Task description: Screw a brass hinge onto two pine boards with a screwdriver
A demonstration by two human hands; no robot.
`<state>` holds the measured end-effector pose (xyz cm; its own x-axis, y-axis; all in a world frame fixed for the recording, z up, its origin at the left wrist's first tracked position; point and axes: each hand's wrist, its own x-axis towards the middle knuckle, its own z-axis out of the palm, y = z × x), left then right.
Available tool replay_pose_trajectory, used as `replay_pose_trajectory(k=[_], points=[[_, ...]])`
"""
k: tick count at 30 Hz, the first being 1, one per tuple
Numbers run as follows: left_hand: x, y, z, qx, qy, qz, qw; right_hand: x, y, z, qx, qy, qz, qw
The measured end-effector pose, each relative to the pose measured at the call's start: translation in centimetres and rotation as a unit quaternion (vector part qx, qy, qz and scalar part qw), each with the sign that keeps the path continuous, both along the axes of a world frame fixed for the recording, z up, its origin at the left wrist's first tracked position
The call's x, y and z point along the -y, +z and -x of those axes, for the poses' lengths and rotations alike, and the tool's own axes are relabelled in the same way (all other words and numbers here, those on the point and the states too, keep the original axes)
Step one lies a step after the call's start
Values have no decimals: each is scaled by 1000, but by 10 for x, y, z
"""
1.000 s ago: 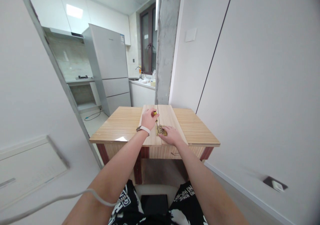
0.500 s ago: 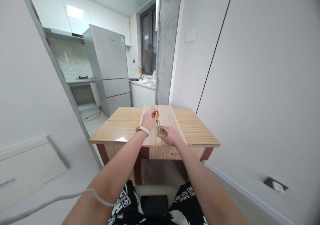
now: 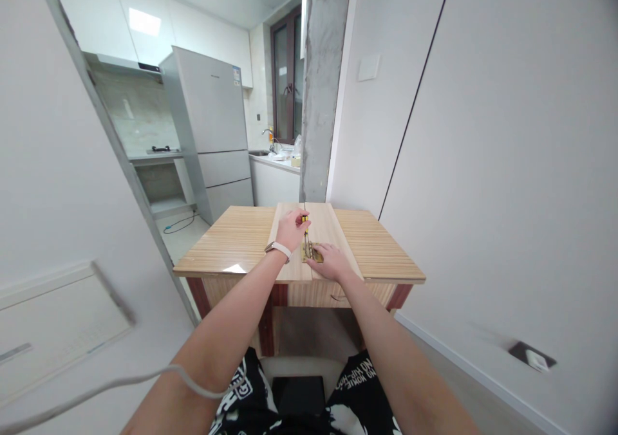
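My left hand (image 3: 291,229) is closed around a small yellow-and-black screwdriver (image 3: 304,221), whose shaft points down at a brass hinge (image 3: 309,252). The hinge lies across the seam between two pale wooden boards (image 3: 324,226) laid side by side on a wooden table (image 3: 232,245). My right hand (image 3: 329,261) rests flat on the right board, fingertips pressing on the hinge. A watch with a light strap is on my left wrist.
The table stands against a grey concrete pillar (image 3: 322,87) and a white wall (image 3: 506,165). A grey fridge (image 3: 212,132) and a kitchen counter with a sink (image 3: 275,158) lie beyond on the left. A white cable (image 3: 96,390) runs over my left arm.
My left hand has shifted slightly right and turned a little on the screwdriver. My right hand stays on the hinge.
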<state>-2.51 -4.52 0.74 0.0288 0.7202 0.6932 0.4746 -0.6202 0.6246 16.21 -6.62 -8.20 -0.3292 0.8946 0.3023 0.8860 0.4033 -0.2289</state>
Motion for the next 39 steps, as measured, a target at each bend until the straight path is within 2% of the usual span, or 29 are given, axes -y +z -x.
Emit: replay_pose_trajectory(k=[3,7,11,16,22,26,33,39], points=[[0,1,-1,-3,-46,7,999,1,1,0,0,6,-5,1000],[2,-2,-1,25,-52,13,998,2,1,1,-1,5,-1,1000],[4,-4,0,47,-10,-7,999,0,-1,0,-2,2,1,1000],[4,-3,-2,29,65,-15,997,-2,-1,-1,-3,2,5,1000],[1,-8,0,58,90,6,994,0,1,-1,-4,4,15,1000],[-1,-10,6,67,62,9,996,0,0,-1,-5,7,10,1000],[-2,-3,10,63,-56,52,995,-3,-3,-1,-2,3,3,1000],[8,-3,7,40,-28,15,999,-4,-4,-1,-1,5,-2,1000]])
